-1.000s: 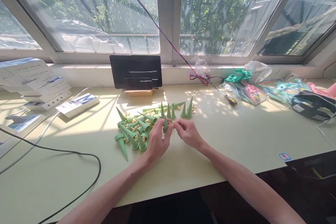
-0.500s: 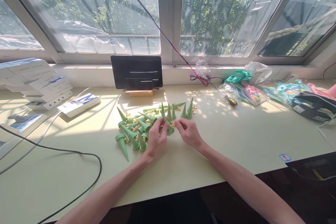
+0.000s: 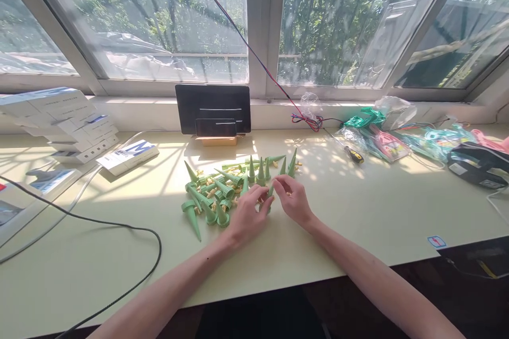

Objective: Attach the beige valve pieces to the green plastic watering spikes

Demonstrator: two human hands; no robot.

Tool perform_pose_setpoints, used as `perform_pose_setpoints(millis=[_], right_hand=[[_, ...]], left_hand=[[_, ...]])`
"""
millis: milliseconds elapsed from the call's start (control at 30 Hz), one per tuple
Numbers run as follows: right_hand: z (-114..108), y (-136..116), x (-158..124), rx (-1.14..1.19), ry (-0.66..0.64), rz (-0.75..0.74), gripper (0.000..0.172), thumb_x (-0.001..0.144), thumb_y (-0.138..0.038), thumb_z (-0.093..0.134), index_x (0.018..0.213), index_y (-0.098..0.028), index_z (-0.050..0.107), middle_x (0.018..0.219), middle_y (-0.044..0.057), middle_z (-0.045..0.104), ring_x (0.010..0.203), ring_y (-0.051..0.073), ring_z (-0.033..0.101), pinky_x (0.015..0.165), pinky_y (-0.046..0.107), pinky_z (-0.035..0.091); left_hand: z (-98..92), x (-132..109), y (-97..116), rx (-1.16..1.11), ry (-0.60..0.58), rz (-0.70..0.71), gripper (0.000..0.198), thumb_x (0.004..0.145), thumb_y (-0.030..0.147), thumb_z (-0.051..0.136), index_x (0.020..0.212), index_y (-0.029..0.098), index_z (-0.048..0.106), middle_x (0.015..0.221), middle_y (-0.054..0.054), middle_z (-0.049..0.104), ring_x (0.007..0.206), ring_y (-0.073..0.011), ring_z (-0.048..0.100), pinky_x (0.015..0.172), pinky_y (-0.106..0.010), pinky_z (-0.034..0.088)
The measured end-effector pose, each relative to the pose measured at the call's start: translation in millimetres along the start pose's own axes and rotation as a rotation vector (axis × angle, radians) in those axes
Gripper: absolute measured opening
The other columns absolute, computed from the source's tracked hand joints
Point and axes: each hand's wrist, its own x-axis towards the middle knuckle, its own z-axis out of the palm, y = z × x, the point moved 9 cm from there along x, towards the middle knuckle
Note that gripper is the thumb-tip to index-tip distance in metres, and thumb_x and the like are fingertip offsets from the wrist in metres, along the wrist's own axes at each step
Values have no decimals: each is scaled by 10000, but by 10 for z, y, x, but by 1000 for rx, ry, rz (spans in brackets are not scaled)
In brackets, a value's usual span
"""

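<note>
My left hand (image 3: 250,212) is closed round a small green plastic watering spike (image 3: 271,190), its pointed end tilted up between thumb and fingers. Close on its right, my right hand (image 3: 295,201) has thumb and fingertips pinched together; what they hold, if anything, I cannot make out. Left of the hands lies a loose pile of green watering spikes (image 3: 191,220) with small yellow valve pieces (image 3: 210,194) among them. Several spikes (image 3: 261,172) stand point up just behind my hands, and another upright spike (image 3: 292,163) rises behind my right hand.
A tablet (image 3: 212,108) and a phone (image 3: 216,127) lean on a stand at the back. White boxes (image 3: 127,157) are on the left, near a black cable (image 3: 155,254). A screwdriver (image 3: 353,155), bagged items (image 3: 387,143) and a black pouch (image 3: 479,164) lie on the right.
Both hands have shifted slightly right in the view, which has itself turned a little. The spike in my left hand is now lower and more covered by the fingers.
</note>
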Motion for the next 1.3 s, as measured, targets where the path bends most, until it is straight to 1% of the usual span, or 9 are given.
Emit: perform_pose_setpoints(millis=[167, 300, 433, 567, 767, 867, 1033, 1167, 1300], right_hand=[[90, 77, -35, -6, -70, 25, 316, 941, -452, 540, 812, -173, 613, 713, 21, 622, 623, 142, 569, 621, 267, 475], [120, 140, -47, 62, -85, 53, 335, 948, -466, 523, 800, -175, 597, 698, 19, 616, 615, 145, 573, 605, 266, 469], [56, 175, -22, 83, -26, 59, 377, 946, -486, 517, 714, -189, 527, 598, -32, 474, 531, 113, 444, 512, 240, 375], [-11, 138, 51, 10, -9, 53, 405, 953, -516, 487, 701, -199, 496, 542, -65, 339, 482, 101, 317, 470, 241, 276], [10, -230, 222, -178, -62, -81, 410, 977, -480, 450, 688, -195, 506, 563, -41, 386, 510, 109, 319, 499, 254, 261], [191, -535, 301, -283, -148, -229, 414, 985, -429, 456, 642, -197, 462, 562, -35, 401, 527, 109, 326, 544, 255, 283], [748, -831, 502, -581, -388, -333, 404, 992, -365, 455, 627, -191, 469, 569, -16, 449, 529, 114, 330, 546, 266, 234], [1204, -818, 696, -799, -571, -320, 394, 993, -351, 451, 662, -168, 563, 619, 40, 555, 544, 137, 446, 539, 273, 237], [1521, -659, 817, -920, -706, -269, 344, 981, -349, 476, 759, -148, 643, 725, 97, 639, 607, 175, 560, 544, 269, 297]], left_hand=[[84, -19, 48, 43, -53, 68, 75, 896, 160, 557, 859, 185, 616, 771, -11, 583, 692, -143, 542, 638, -266, 460], [117, -32, 3, 50, -54, 56, 87, 914, 176, 552, 893, 190, 636, 786, -14, 590, 700, -143, 557, 644, -264, 463], [46, -35, 13, 53, 21, 90, 104, 929, 217, 543, 921, 190, 644, 815, -26, 594, 708, -138, 569, 642, -259, 464], [-12, -69, 182, 69, 49, 220, 180, 937, 238, 514, 808, 183, 627, 713, -16, 571, 620, -120, 523, 584, -249, 427], [349, -292, 478, 130, -306, 435, 274, 930, 229, 484, 696, 192, 621, 556, 21, 518, 483, -96, 437, 511, -277, 311], [461, -349, 474, 133, -420, 415, 256, 911, 227, 508, 681, 189, 611, 547, 30, 501, 467, -91, 409, 499, -277, 290], [456, -309, 402, 120, -455, 361, 284, 894, 210, 517, 612, 181, 529, 532, 34, 461, 467, -93, 381, 497, -271, 282], [448, -285, 372, 109, -473, 327, 300, 882, 180, 509, 584, 178, 469, 519, 42, 435, 463, -89, 352, 504, -267, 274], [441, -278, 367, 99, -475, 303, 311, 883, 179, 501, 579, 176, 441, 513, 45, 414, 463, -87, 340, 503, -263, 265]])
